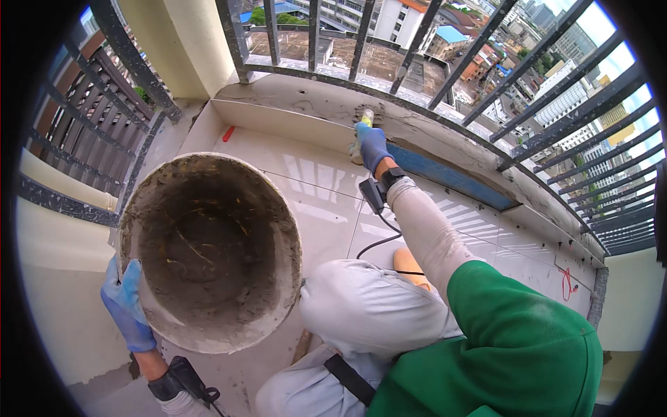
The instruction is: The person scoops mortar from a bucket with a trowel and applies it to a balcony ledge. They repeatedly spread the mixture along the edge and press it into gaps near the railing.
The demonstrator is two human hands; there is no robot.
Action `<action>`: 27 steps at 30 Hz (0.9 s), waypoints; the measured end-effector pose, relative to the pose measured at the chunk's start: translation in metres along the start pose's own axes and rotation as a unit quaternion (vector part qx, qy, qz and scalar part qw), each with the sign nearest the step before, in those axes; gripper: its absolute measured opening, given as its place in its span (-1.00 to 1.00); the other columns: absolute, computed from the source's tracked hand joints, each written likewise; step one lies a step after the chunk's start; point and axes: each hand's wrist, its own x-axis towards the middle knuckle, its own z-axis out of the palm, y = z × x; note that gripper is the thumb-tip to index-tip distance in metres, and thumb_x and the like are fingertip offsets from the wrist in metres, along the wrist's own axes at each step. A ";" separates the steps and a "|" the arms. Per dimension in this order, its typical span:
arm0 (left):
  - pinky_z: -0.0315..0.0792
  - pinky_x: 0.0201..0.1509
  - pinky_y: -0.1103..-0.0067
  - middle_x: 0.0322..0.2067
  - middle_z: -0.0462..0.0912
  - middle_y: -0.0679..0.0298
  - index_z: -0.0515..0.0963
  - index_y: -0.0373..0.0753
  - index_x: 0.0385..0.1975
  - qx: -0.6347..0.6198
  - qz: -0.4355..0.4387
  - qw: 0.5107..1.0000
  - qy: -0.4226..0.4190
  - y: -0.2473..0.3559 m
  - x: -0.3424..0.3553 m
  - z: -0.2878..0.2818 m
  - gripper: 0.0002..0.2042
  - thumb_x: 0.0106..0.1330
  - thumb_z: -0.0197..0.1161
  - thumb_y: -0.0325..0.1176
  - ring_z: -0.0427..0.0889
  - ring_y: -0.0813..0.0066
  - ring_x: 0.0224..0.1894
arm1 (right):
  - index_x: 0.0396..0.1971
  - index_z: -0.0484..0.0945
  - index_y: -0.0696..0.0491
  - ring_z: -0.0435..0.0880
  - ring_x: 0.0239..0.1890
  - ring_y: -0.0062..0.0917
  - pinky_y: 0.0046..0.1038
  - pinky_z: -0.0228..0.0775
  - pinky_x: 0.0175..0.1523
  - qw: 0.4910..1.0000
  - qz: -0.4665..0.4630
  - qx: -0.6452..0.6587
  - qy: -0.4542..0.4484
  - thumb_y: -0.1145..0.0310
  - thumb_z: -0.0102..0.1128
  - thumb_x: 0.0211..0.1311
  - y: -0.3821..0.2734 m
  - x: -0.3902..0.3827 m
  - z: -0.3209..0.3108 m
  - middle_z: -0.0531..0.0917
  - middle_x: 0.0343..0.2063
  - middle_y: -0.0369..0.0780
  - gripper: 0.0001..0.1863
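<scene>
My left hand point(127, 302), in a blue glove, is closed on the side of a large mortar-coated bucket point(281, 236), whose inside is dark with only smears and residue showing. My right hand point(372, 146), also gloved, grips the yellow handle of a tool point(367, 118) against the rough mortar on the low ledge point(313, 101) under the railing; the tool's head is mostly hidden. Just right of that hand a blue strip point(445, 177) lines the ledge's face. A pale skirting tile point(278, 121) stands along the ledge to the left of it.
Black metal railings point(410, 55) curve round the balcony above a city below. A pillar point(187, 42) stands at back left. On the tiled floor point(326, 194) are a red item point(228, 134) and, far right, a red loop point(566, 285). My knees and an orange shoe point(406, 264) are near the bucket.
</scene>
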 end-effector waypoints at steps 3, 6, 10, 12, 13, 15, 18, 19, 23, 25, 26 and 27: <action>0.47 0.01 0.61 -0.13 0.68 0.28 0.55 -0.49 0.11 0.001 0.003 1.000 -0.004 0.001 -0.001 0.000 -0.65 0.42 0.20 -0.39 0.55 0.60 -0.16 | -0.08 0.49 0.18 0.56 -0.69 -0.27 -0.15 0.39 -0.60 0.995 0.043 0.065 -0.054 0.11 0.26 0.32 0.000 -0.003 -0.045 0.58 -0.56 -0.10 -0.57; 0.47 0.00 0.60 -0.13 0.68 0.28 0.56 -0.50 0.10 0.006 0.000 1.000 -0.019 -0.002 0.001 -0.003 -0.65 0.42 0.21 -0.39 0.55 0.60 -0.16 | -0.09 0.48 0.16 0.57 -0.69 -0.29 -0.16 0.40 -0.62 0.994 0.073 0.058 -0.064 0.11 0.25 0.32 -0.007 -0.002 -0.093 0.60 -0.56 -0.05 -0.59; 0.48 -0.01 0.58 -0.14 0.68 0.28 0.57 -0.48 0.08 0.018 0.021 0.999 -0.020 0.008 -0.003 0.005 -0.66 0.41 0.22 -0.39 0.56 0.60 -0.16 | -0.08 0.45 0.13 0.57 -0.69 -0.31 -0.19 0.41 -0.63 0.997 0.053 0.063 -0.006 0.11 0.22 0.35 -0.011 -0.002 -0.159 0.60 -0.56 -0.02 -0.61; 0.49 -0.01 0.58 -0.15 0.69 0.27 0.58 -0.48 0.08 0.003 0.026 1.000 0.009 0.000 -0.002 0.006 -0.66 0.41 0.23 -0.39 0.57 0.60 -0.16 | -0.15 0.47 0.13 0.56 -0.69 -0.34 -0.25 0.38 -0.62 0.995 0.031 0.088 0.030 0.09 0.23 0.35 -0.015 0.000 -0.192 0.59 -0.59 -0.06 -0.62; 0.49 -0.02 0.57 -0.16 0.70 0.26 0.59 -0.47 0.07 -0.003 0.026 0.999 0.040 -0.007 -0.005 -0.002 -0.67 0.40 0.25 -0.40 0.58 0.60 -0.15 | -0.23 0.50 0.13 0.56 -0.71 -0.35 -0.30 0.36 -0.63 0.993 0.027 0.111 0.043 0.07 0.26 0.34 -0.012 -0.009 -0.188 0.58 -0.63 -0.10 -0.62; 0.50 -0.01 0.57 -0.18 0.71 0.24 0.60 -0.47 0.07 0.035 0.058 0.997 0.040 -0.011 -0.012 -0.010 -0.66 0.37 0.28 -0.41 0.59 0.60 -0.15 | -0.23 0.52 0.01 0.50 -0.71 -0.47 -0.39 0.32 -0.61 0.991 -0.015 0.130 -0.030 0.06 0.30 0.34 -0.001 -0.040 -0.217 0.53 -0.63 -0.25 -0.68; 0.54 -0.10 0.48 -0.24 0.75 0.08 0.62 -0.49 -0.01 0.034 0.042 0.997 0.055 0.006 -0.017 0.003 -0.56 0.28 0.40 -0.23 0.65 0.47 -0.24 | -0.34 0.55 -0.03 0.47 -0.74 -0.54 -0.45 0.25 -0.68 0.995 0.022 0.033 -0.094 0.03 0.28 0.35 0.024 -0.054 -0.275 0.51 -0.66 -0.30 -0.70; 0.55 -0.13 0.46 -0.27 0.72 -0.09 0.60 -0.53 -0.01 0.017 0.046 0.994 0.095 -0.013 -0.024 -0.010 -0.47 0.23 0.43 -0.15 0.71 0.35 -0.27 | -0.36 0.55 -0.01 0.42 -0.81 -0.53 -0.45 0.22 -0.75 0.988 0.020 -0.035 -0.151 -0.01 0.26 0.35 0.016 -0.097 -0.254 0.48 -0.73 -0.28 -0.65; 0.56 -0.13 0.41 -0.34 0.71 -0.03 0.61 -0.43 0.01 0.077 0.007 0.995 0.069 0.020 -0.037 0.006 -0.54 0.25 0.41 -0.19 0.72 0.40 -0.25 | -0.35 0.45 0.09 0.44 -0.90 -0.52 -0.50 0.23 -0.83 0.954 -0.116 -0.166 -0.221 -0.13 0.25 0.33 -0.019 -0.158 -0.299 0.46 -0.79 -0.23 -0.49; 0.56 -0.18 0.36 -0.46 0.70 0.01 0.62 -0.38 -0.02 0.085 0.043 0.989 0.110 0.011 -0.047 0.017 -0.57 0.24 0.40 -0.17 0.73 0.28 -0.37 | -0.35 0.44 0.09 0.44 -0.90 -0.52 -0.51 0.22 -0.83 0.929 -0.175 -0.193 -0.262 -0.14 0.25 0.33 -0.046 -0.191 -0.293 0.46 -0.79 -0.23 -0.48; 0.56 -0.28 0.36 -0.53 0.68 0.06 0.60 -0.43 -0.04 0.086 0.049 0.990 0.096 0.007 -0.046 0.026 -0.55 0.25 0.39 -0.16 0.71 0.29 -0.45 | -0.36 0.44 0.08 0.45 -0.87 -0.56 -0.53 0.23 -0.80 0.915 -0.183 -0.215 -0.289 -0.12 0.24 0.34 -0.060 -0.207 -0.294 0.46 -0.78 -0.25 -0.50; 0.55 -0.31 0.34 -0.54 0.67 0.05 0.59 -0.43 -0.07 0.117 0.076 0.984 0.109 0.010 -0.045 0.033 -0.56 0.27 0.38 -0.15 0.71 0.26 -0.46 | -0.38 0.44 0.07 0.46 -0.85 -0.59 -0.55 0.24 -0.77 0.904 -0.190 -0.238 -0.301 -0.10 0.23 0.35 -0.064 -0.217 -0.300 0.46 -0.76 -0.27 -0.52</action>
